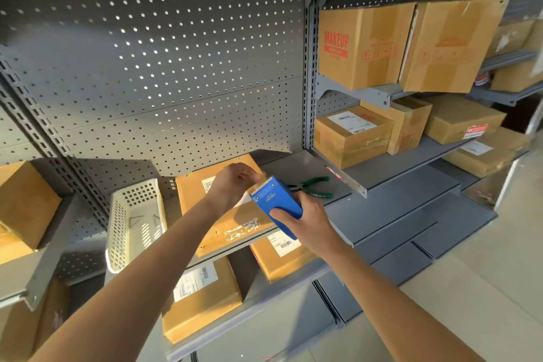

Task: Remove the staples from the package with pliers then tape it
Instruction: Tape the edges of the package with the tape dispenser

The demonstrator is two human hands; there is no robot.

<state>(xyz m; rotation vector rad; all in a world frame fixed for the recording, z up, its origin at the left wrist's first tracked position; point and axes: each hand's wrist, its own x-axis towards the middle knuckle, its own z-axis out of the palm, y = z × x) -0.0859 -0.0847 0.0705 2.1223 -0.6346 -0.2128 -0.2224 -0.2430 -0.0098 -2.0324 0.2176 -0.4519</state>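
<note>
Right hand [308,223] grips blue tape dispenser [276,203] above the shelf [293,164]. Left hand [235,182], fingers curled, pinches at the dispenser's toothed edge; tape itself too faint to see. Brown package [205,203] lies flat on shelf beneath both hands. Green-handled pliers [311,185] just right of dispenser; white perforated basket [135,217] left of package

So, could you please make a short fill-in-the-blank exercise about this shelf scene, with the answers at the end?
1. The right hand grips a tape dispenser whose colour is ____.
2. The pliers with green handles lie on the ____, held by no hand.
3. The left hand pinches at the dispenser's toothed end, above the brown ____.
4. Left of the package stands a white ____.

Answers: blue; shelf; package; basket
</note>
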